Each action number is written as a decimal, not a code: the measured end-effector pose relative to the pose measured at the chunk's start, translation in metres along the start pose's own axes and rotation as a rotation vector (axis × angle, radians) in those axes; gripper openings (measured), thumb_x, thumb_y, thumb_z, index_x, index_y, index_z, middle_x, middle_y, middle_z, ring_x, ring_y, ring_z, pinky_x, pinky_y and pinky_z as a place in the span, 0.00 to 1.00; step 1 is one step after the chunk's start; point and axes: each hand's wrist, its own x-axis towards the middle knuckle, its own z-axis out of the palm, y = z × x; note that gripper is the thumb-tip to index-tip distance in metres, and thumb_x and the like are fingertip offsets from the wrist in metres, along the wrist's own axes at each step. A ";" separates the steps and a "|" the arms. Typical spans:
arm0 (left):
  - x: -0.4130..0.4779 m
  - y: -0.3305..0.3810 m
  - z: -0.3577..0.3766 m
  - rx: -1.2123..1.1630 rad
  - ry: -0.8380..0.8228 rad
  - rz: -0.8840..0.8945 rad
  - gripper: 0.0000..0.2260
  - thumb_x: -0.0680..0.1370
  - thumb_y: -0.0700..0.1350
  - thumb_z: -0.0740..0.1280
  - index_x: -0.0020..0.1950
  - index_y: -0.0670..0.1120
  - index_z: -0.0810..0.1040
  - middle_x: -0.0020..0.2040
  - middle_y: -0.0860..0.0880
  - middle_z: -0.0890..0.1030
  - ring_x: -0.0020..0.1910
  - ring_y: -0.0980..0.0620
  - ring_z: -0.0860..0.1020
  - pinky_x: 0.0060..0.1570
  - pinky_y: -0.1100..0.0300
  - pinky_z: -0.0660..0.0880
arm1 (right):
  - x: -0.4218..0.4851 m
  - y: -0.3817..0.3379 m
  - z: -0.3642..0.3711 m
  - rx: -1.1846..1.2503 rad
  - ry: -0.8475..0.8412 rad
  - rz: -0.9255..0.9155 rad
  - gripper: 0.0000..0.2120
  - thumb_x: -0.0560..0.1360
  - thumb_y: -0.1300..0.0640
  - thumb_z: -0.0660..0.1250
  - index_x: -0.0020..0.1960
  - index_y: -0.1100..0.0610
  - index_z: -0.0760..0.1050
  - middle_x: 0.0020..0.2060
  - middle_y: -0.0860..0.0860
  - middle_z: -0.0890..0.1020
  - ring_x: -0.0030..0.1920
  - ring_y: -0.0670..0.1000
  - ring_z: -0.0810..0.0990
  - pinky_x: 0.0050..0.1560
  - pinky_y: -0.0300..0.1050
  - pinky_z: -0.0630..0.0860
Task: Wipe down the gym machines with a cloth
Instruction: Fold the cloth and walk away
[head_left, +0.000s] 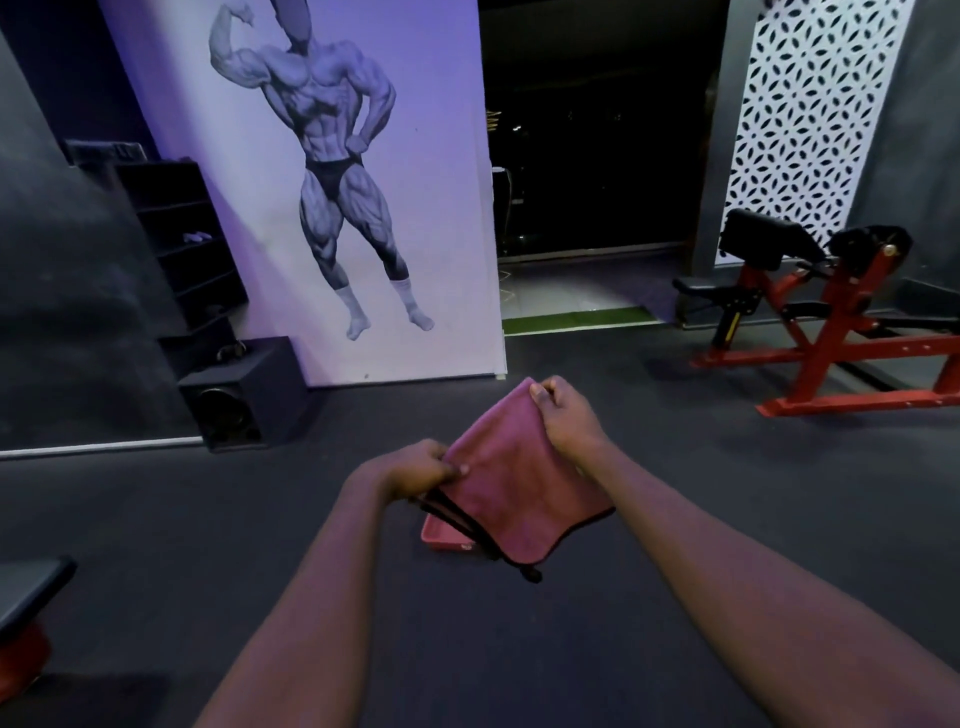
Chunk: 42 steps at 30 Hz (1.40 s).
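Note:
A pink cloth (511, 483) with a dark hem hangs folded in front of me, above the dark floor. My left hand (421, 467) pinches its near left edge. My right hand (563, 413) grips its far top corner. A red gym machine (841, 332) with black pads stands on the floor at the right, well away from both hands.
A black speaker box (244, 397) sits on the floor at the left, below a dark shelf unit (182, 244). A bodybuilder poster (332, 176) covers the wall ahead. A dark doorway (592, 130) opens behind. Part of a padded bench (28, 587) shows at bottom left.

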 end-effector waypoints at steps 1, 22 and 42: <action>0.019 -0.004 -0.007 -0.011 0.014 -0.005 0.07 0.84 0.49 0.64 0.50 0.48 0.78 0.37 0.50 0.78 0.30 0.54 0.76 0.31 0.61 0.73 | 0.019 0.006 0.004 0.008 -0.009 0.012 0.13 0.85 0.47 0.60 0.49 0.56 0.75 0.39 0.48 0.77 0.40 0.47 0.75 0.37 0.41 0.69; 0.471 -0.095 -0.214 0.038 0.315 0.213 0.04 0.82 0.45 0.67 0.53 0.47 0.73 0.45 0.51 0.79 0.42 0.56 0.75 0.36 0.67 0.67 | 0.435 0.120 0.142 -0.045 0.085 0.151 0.14 0.84 0.47 0.61 0.54 0.58 0.74 0.45 0.52 0.81 0.45 0.49 0.78 0.47 0.49 0.76; 0.863 -0.212 -0.177 -0.037 0.140 -0.060 0.05 0.79 0.39 0.68 0.55 0.42 0.75 0.44 0.48 0.81 0.44 0.48 0.78 0.39 0.60 0.66 | 0.735 0.388 0.252 -0.120 -0.011 0.522 0.14 0.84 0.50 0.62 0.48 0.60 0.70 0.38 0.51 0.75 0.42 0.53 0.75 0.38 0.45 0.61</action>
